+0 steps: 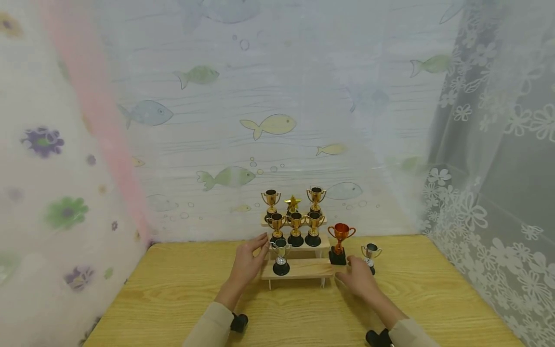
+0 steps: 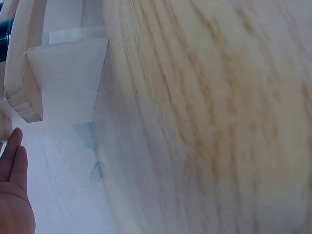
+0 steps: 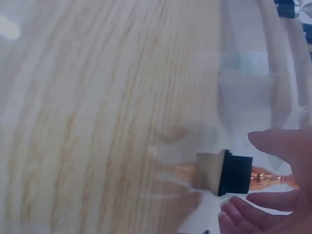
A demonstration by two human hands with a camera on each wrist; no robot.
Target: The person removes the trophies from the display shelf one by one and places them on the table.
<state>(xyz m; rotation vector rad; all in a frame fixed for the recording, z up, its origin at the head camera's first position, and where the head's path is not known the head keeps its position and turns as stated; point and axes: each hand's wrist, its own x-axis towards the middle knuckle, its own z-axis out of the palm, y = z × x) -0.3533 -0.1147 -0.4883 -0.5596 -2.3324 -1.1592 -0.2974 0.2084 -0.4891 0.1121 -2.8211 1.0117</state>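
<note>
A stepped wooden stand bears small trophies on its levels. My left hand is at its left side, fingers straight, fingertips by the end of an upper step; I cannot tell whether they touch. On the lowest step is a silver trophy. A bronze-coloured trophy with a square black base stands just right of the stand. Around that base, with a gap, are the spread thumb and fingers of my right hand. Another silver trophy stands behind this hand, partly hidden.
Three gold cup trophies, including one, line the middle step. On the top step, a gold star trophy stands between two gold cups. The wooden table backs onto a fish-patterned curtain. A lace curtain hangs at the right.
</note>
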